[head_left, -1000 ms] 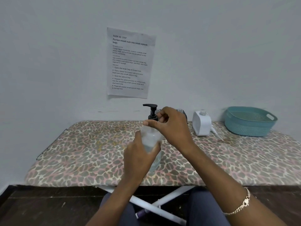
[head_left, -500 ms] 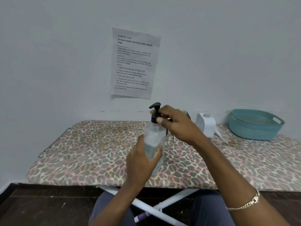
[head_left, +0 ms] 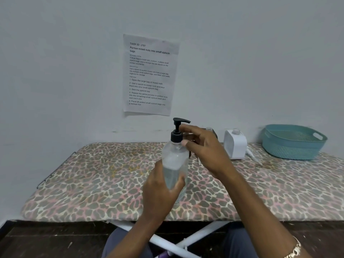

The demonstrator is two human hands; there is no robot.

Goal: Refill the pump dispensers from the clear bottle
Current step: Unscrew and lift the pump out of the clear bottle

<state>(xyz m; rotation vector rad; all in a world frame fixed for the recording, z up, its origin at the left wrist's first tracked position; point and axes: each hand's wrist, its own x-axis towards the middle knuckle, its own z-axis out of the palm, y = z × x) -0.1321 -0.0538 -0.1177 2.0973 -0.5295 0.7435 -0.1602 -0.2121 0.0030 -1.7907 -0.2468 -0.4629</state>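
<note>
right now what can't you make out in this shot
All in the head view:
the dark object, mostly hidden behind the right hand
the pump bottle, lower body largely covered by the left hand
whether the right hand's fingers grip the pump collar: unclear
the basket, floor hidden by its near wall

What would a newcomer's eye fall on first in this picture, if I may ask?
A clear bottle with a black pump is upright mid-frame over the leopard-print cover, gripped by the left hand, with the right hand by its collar. Above it a printed sheet hangs on the wall; a teal basket sits at far right.
</note>
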